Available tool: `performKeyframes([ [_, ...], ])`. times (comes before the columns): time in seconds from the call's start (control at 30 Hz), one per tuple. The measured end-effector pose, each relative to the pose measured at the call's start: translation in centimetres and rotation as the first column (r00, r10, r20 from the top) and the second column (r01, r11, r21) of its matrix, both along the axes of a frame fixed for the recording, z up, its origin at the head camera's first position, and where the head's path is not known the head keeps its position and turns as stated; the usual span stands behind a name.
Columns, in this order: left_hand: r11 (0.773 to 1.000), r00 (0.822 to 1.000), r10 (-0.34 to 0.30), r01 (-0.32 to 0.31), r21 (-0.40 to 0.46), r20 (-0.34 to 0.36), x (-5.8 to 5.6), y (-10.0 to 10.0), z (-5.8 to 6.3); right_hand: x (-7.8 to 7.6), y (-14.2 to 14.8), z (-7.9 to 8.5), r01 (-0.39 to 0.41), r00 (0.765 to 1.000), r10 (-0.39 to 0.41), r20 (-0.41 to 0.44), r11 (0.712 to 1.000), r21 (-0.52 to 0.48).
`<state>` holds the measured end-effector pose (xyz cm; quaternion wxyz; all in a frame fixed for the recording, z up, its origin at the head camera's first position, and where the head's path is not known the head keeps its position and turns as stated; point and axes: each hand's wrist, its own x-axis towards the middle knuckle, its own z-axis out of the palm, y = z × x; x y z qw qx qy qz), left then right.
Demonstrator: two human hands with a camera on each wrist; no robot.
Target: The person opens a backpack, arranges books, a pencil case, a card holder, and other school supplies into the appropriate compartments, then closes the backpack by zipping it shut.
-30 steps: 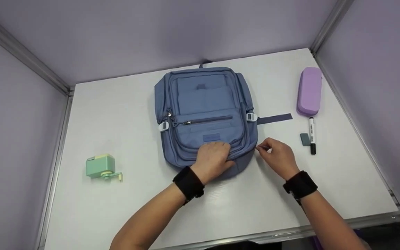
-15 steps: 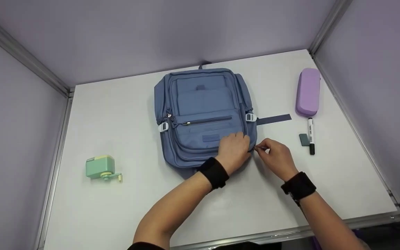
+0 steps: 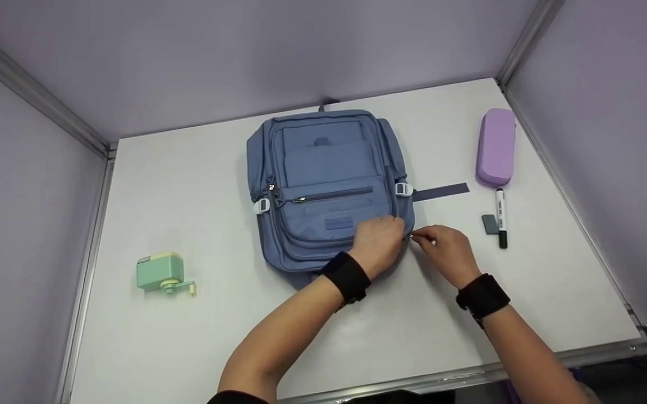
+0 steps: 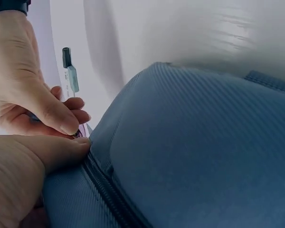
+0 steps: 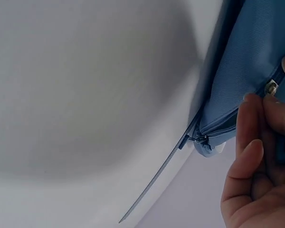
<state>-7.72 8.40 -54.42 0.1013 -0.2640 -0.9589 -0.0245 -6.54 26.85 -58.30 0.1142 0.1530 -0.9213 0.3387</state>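
Observation:
A blue backpack (image 3: 329, 163) lies front up in the middle of the table in the head view. My left hand (image 3: 378, 241) grips its lower right edge, the thumb beside a dark zipper (image 4: 109, 194) in the left wrist view. Close by, my right hand (image 3: 448, 252) pinches the zipper pull at that corner. The metal zipper slider (image 5: 270, 88) shows just above the right fingertips in the right wrist view; the pull itself is mostly hidden by the fingers. Another zipper pull (image 5: 202, 138) hangs farther along the bag's side.
A green hand-crank sharpener (image 3: 160, 272) stands on the table (image 3: 188, 336) at left. On the right lie a purple case (image 3: 496, 147), a black-capped marker (image 3: 501, 216) and a small dark green piece (image 3: 489, 224). A strap (image 3: 441, 192) sticks out from the bag's right side.
My left hand has shifted right along the bag's bottom, from the middle to the lower right corner next to the right hand. The right hand keeps its pinch at nearly the same spot.

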Motion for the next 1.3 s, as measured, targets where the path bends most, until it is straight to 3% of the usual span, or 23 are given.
performKeyframes([
  [0.33,1.000,0.998,0.000,-0.001,0.014,0.062,0.1,-0.4,0.3,-2.8,1.0,-0.7,0.105,0.992,-0.108,0.063,0.993,0.053],
  [0.5,1.000,0.998,-0.024,0.024,-0.004,0.059,0.2,-0.7,0.6,-4.9,0.9,-0.4,0.115,0.989,-0.124,0.085,0.988,0.108],
  [0.8,0.999,0.986,-0.032,0.034,-0.011,0.161,0.2,-0.8,1.1,-8.6,0.5,0.0,0.116,0.985,-0.134,0.111,0.981,0.156],
  [1.03,0.999,0.986,-0.044,0.047,-0.019,0.162,0.4,-0.7,1.2,-11.4,0.3,-0.6,0.149,0.968,-0.167,0.187,0.983,0.104],
  [1.3,0.997,0.986,-0.059,0.065,-0.031,0.155,0.4,-1.0,1.3,-13.2,-0.4,-0.8,0.185,0.952,-0.192,0.238,0.981,0.049],
])
